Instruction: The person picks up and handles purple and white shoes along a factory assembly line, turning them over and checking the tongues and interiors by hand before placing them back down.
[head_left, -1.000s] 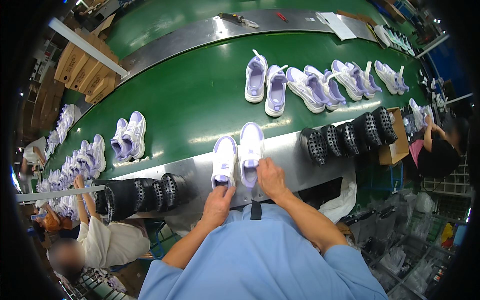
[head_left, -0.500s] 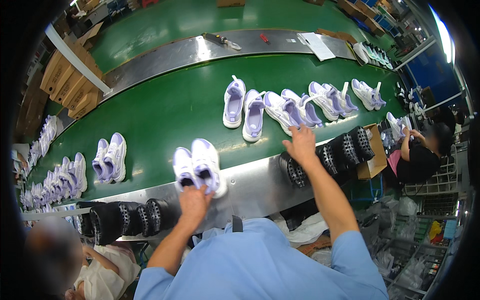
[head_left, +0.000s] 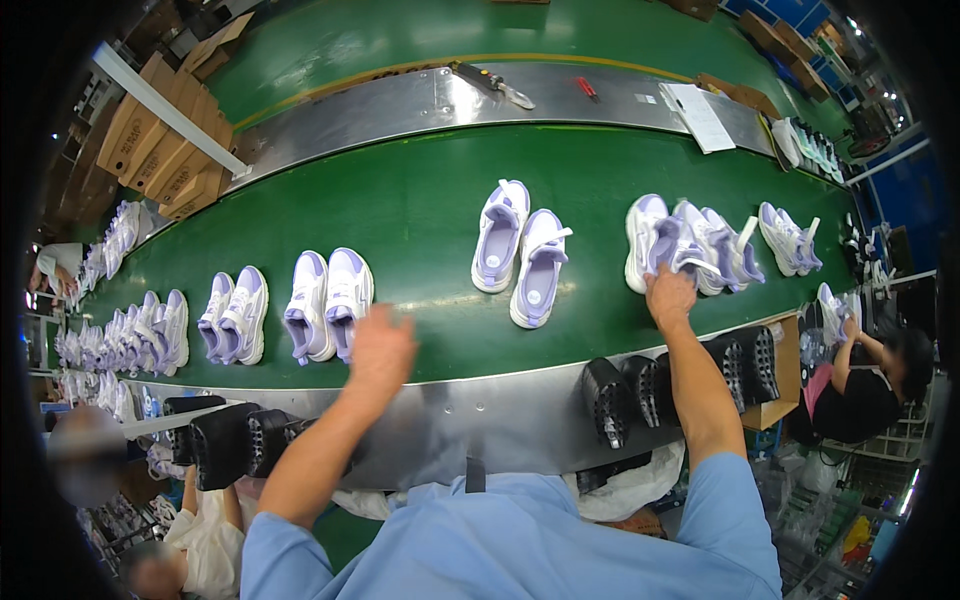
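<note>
My right hand [head_left: 671,297] grips the heel end of a white and lavender sneaker [head_left: 647,232] in a pair on the green surface. Its fingers are partly hidden at the shoe's opening. Near the front edge, my left hand [head_left: 383,350] is blurred, with thumb and fingers apart and nothing in them. Just left of it stands a pair of white and lavender sneakers [head_left: 308,300], toes pointing away from me. Between my hands, farther back, stands another pair of sneakers [head_left: 502,240] with pale insoles and raised heel tabs.
Black shoe-shaped blocks [head_left: 607,400] line the metal front ledge [head_left: 480,400] on both sides. More sneakers [head_left: 235,318] stand left and right. On the far metal strip lie a tool [head_left: 490,84], a red item [head_left: 587,88] and papers [head_left: 700,118]. Co-workers sit at both sides.
The left pair has moved left and away from the front edge, and my left hand has let go. My right hand now grips a sneaker; its pair stands farther from the middle pair. The view has shifted.
</note>
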